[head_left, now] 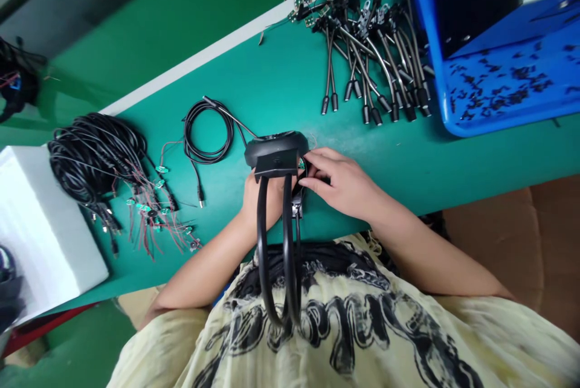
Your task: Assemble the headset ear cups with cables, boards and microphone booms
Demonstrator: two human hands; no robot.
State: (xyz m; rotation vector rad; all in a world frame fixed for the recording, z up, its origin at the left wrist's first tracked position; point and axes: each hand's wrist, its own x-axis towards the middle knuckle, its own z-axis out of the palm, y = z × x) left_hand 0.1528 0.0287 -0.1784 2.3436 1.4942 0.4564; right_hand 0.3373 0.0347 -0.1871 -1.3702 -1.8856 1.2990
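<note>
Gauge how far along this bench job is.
Probably partway. Looks done: one coiled cable set apart from the cable bundle. In hand: right hand at a small green board; left hand partly hidden. Likely left: that bundle, red wires loose. Can't tell whether the gooseneck pile is finished.

Hands (pixel 335 179) at black device (pixel 276 149), coiled cables (pixel 97 155), metal-stemmed parts (pixel 376 67), blue tray (pixel 502 83), green table (pixel 389 152)

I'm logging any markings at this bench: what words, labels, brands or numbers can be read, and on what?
No text can be read for certain.
Pale yellow shirt: large black letter-like print, too folded and stylised to read.
Black block above the curved bars: a faint mark, too small to read.
Small green circuit boards: any markings are too small to read.
</note>
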